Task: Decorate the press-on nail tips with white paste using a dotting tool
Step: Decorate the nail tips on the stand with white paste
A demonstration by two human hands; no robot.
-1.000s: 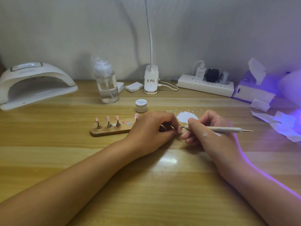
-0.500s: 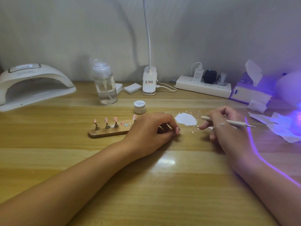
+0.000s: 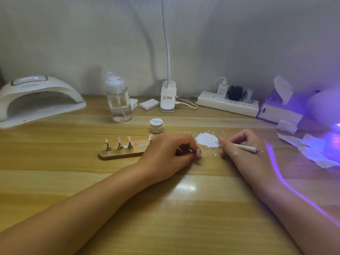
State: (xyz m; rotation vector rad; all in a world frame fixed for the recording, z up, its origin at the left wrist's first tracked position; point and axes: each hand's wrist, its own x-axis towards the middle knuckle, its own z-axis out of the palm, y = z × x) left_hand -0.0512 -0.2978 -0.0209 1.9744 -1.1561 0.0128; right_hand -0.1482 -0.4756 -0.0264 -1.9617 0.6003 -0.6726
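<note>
Right grip pinches slim white dotting tool at white paste puddle, centre-right; left grip holds small metal stand; overloading risks blobs.

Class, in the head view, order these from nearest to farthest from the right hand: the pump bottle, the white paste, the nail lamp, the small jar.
From the right hand:
1. White paste, just left of its fingertips.
2. Small jar, centre of table.
3. Pump bottle, back left.
4. Nail lamp, far left edge.
</note>
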